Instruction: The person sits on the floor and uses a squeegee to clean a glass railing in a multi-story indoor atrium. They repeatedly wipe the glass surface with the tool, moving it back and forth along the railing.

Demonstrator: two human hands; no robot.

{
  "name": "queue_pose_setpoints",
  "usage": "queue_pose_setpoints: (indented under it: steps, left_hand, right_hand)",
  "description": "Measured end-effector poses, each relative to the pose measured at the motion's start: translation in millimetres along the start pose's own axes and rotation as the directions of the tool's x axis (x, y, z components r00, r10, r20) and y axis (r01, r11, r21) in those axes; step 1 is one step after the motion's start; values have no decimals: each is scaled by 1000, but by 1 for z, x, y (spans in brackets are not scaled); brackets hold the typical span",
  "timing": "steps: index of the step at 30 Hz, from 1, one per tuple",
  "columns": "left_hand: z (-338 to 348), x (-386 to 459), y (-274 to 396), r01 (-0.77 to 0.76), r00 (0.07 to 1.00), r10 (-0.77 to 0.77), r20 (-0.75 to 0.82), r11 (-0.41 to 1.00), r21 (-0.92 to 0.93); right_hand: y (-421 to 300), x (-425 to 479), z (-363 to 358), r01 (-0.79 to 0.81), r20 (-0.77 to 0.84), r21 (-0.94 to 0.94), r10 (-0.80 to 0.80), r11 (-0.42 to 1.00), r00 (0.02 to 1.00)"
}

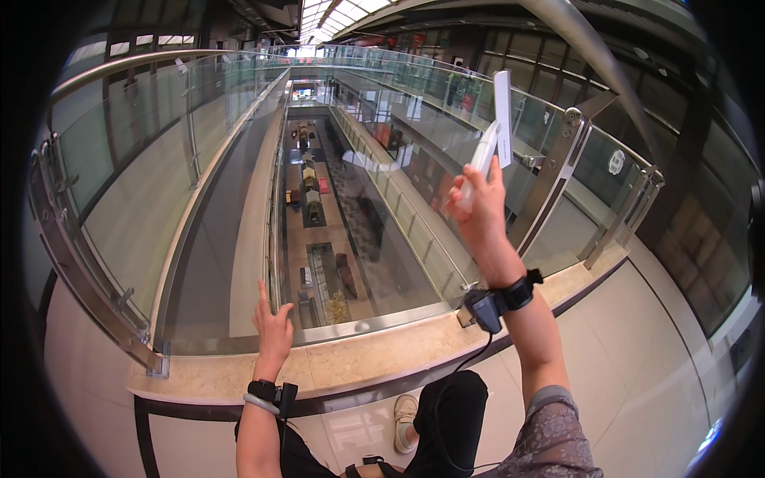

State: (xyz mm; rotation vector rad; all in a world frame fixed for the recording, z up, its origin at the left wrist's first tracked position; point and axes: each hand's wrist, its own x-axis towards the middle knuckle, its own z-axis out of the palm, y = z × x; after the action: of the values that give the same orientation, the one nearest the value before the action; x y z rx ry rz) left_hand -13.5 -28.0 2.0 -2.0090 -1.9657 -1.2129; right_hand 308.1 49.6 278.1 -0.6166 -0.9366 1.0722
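Observation:
My right hand is raised at the right of centre, its fingers closed around the white handle of a tool with a long flat white head, which looks like a squeegee. The head stands nearly upright, close to a glass balustrade panel; whether it touches the glass I cannot tell. Lower and to the left, my left hand holds nothing, its fingers spread in front of the same panel. Each wrist wears a black strap with a small device; a cable hangs from the right one.
A beige stone ledge runs under the glass. Steel posts stand at the left and right. A thick metal handrail curves overhead at the right. Beyond the glass, a deep atrium drops to a lower floor with seating.

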Motion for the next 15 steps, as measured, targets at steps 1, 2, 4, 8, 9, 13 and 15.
queue_pose_setpoints:
  steps: [1, 2, 4, 8, 9, 13, 15]
  left_hand:
    - [0, -1, 0, -4, 1000, 4, -3, 1000, 5]
    - [0, -1, -1, -7, 1000, 7, -7, 1000, 12]
    - [3, -1, 0, -15, 1000, 15, -8, 1000, 4]
    - [7, 1, 9, -32, 999, 32, -20, 999, -5]
    - [7, 0, 5, -22, 1000, 22, -3, 1000, 10]
    - [8, -3, 2, -26, 999, 26, 26, 999, 21]
    - [3, -5, 0, -17, 999, 16, 31, 999, 33]
  right_hand:
    - [-10, 11, -2, 18, -25, -11, -18, 1000, 1000]
    - [-18, 33, -13, 53, 12, 23, -54, 998, 998]
    - [-45, 77, -32, 138, -25, 33, -137, 990, 990]
    - [-74, 122, -70, 162, -73, 73, -156, 984, 985]
    - [-62, 117, -64, 172, -110, -2, -171, 985, 979]
    - [12, 37, -34, 192, -5, -114, -193, 975, 981]
    - [52, -30, -10, 44, 15, -51, -43, 998, 999]
